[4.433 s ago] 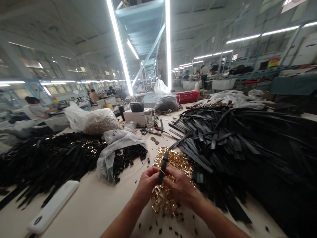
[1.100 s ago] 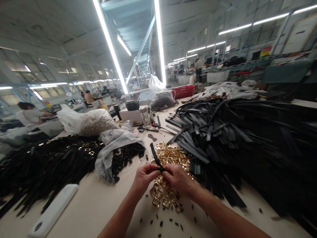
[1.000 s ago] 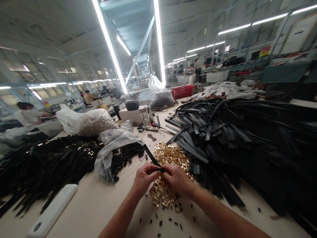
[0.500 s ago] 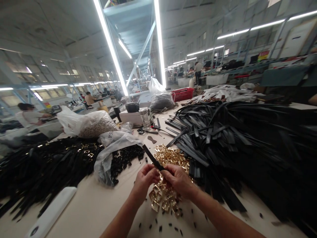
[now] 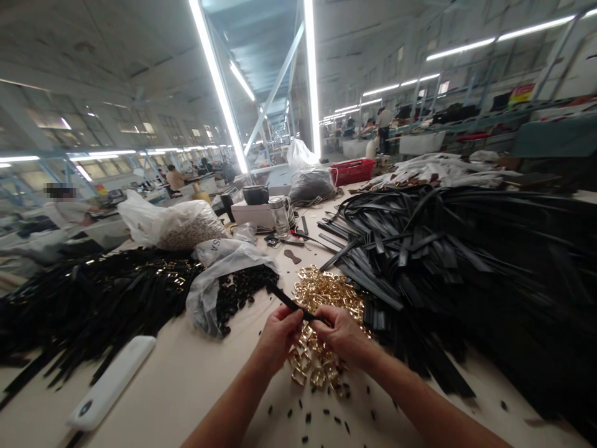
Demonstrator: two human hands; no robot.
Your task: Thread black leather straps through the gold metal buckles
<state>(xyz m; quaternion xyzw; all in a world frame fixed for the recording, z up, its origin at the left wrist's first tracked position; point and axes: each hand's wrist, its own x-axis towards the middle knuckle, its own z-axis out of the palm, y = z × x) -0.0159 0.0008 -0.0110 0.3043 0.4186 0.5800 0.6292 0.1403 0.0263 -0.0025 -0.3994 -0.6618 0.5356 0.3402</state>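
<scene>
A black strap (image 5: 282, 295) is pinched between my two hands, its free end pointing up and left. My left hand (image 5: 280, 333) closes on it with thumb and fingers near the middle. Beside it, my right hand (image 5: 342, 333) grips the strap's lower end, which its fingers partly hide. Gold buckles (image 5: 326, 289) lie heaped behind and beneath both hands. Small black pieces (image 5: 245, 283) spill from a clear plastic bag (image 5: 203, 305) to the left.
Long black straps (image 5: 396, 249) pile up at the right; black straps with gold buckles (image 5: 116, 298) cover the left. A white device (image 5: 114, 379) lies front left. Farther back are a glass jar (image 5: 280, 218), a filled plastic bag (image 5: 186, 224) and a red basket (image 5: 352, 172).
My left thumb and fingers have closed on the strap, which now lies at a flatter angle. The whole view has shifted, so the surroundings sit slightly farther right.
</scene>
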